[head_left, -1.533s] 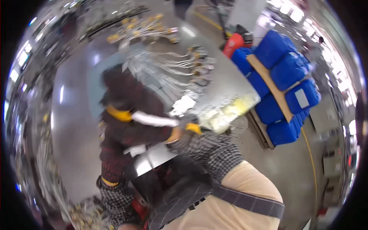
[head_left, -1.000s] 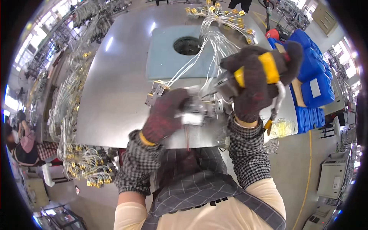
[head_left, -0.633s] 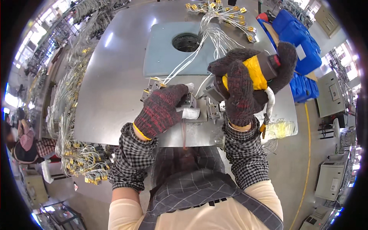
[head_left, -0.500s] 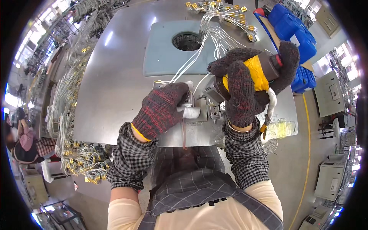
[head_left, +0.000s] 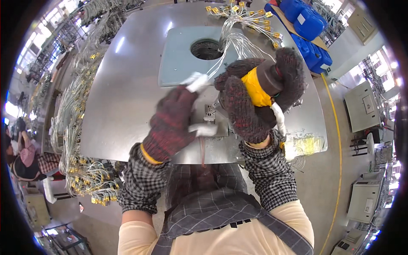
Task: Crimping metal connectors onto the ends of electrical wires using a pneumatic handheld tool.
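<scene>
My left hand (head_left: 170, 123), in a dark red-flecked knit glove, is raised over the table's near middle, slightly blurred. Its white-wrapped thumb and forefinger are spread apart. White wires (head_left: 217, 68) run up to the forefinger's tip; whether they touch it I cannot tell. Beside this hand a small metal fixture block (head_left: 209, 112) with holes stands on a plate. My right hand (head_left: 250, 110), gloved alike, wraps round a dark handheld power tool (head_left: 267, 76) bound with yellow tape. The tool's working end is hidden by the glove.
On the steel table (head_left: 123, 93), a grey-blue panel (head_left: 178, 55) has a round dark opening (head_left: 207, 49). A bundle of white wires with yellow-tagged ends (head_left: 238, 19) lies behind it. Blue plastic containers (head_left: 310, 23) stand far right; more wire bundles (head_left: 72, 123) hang at left.
My left hand has come away from the fixture block, its forefinger moving up and left. The wires' near ends have shifted from the fixture. My right hand has moved left with the power tool.
</scene>
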Demonstrator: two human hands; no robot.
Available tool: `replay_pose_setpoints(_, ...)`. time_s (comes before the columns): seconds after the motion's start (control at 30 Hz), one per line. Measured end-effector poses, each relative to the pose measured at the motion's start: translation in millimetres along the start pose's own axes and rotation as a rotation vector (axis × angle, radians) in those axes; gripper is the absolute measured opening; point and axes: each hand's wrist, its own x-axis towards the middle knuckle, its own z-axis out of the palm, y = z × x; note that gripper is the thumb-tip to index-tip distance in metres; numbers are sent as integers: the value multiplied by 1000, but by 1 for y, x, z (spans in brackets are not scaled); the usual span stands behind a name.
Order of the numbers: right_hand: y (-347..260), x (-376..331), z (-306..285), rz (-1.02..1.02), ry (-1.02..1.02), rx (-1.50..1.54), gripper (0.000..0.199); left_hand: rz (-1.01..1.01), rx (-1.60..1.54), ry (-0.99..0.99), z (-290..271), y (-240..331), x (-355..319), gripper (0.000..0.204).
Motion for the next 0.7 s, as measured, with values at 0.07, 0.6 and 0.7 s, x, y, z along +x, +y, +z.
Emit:
replay_pose_setpoints(0.07, 0, -1, 1, -42, 30, -68, 77, 40, 148, -70, -6, -17, -13, 74)
replay_pose_setpoints(0.6, -23, 13, 11, 119, 195, 85, 73, 47, -260, -43, 11, -25, -16, 61)
replay_pose_setpoints(0.7, -29, 21, 1, 65, 294, -130, 72, 4, -262, -166, 26, -6, 0, 68)
